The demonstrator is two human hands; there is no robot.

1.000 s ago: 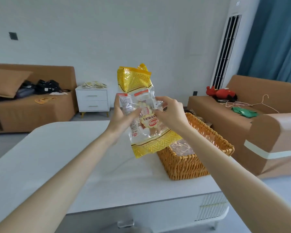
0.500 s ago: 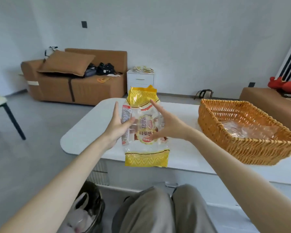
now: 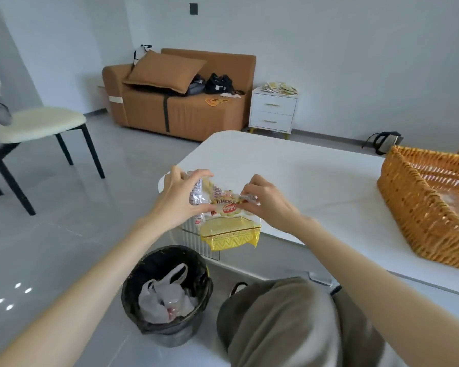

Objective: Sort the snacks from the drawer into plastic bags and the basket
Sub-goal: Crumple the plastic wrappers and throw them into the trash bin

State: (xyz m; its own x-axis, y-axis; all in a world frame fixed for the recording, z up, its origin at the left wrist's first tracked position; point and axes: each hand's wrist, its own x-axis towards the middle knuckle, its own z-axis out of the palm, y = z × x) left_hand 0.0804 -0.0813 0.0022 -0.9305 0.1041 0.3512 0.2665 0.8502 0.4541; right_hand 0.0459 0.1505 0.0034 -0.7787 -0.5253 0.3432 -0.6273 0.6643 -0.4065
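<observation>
A yellow and clear snack bag (image 3: 229,229) hangs crumpled between both hands, over the white table's (image 3: 302,181) near left corner. My left hand (image 3: 179,198) grips its left side. My right hand (image 3: 265,198) pinches its right side. The bag's yellow end droops below my fingers. At the right edge of the table stands a woven wicker basket (image 3: 419,218) with clear plastic inside it.
A black bin (image 3: 167,295) lined with a white plastic bag stands on the floor below my hands. My knee (image 3: 284,324) is in front. A cream chair (image 3: 37,125) stands at left, a brown sofa (image 3: 180,107) and white nightstand (image 3: 273,112) behind.
The bag went from upright and stretched tall to folded and crumpled between my hands. My view swung down and left, so the bin and chair came into sight.
</observation>
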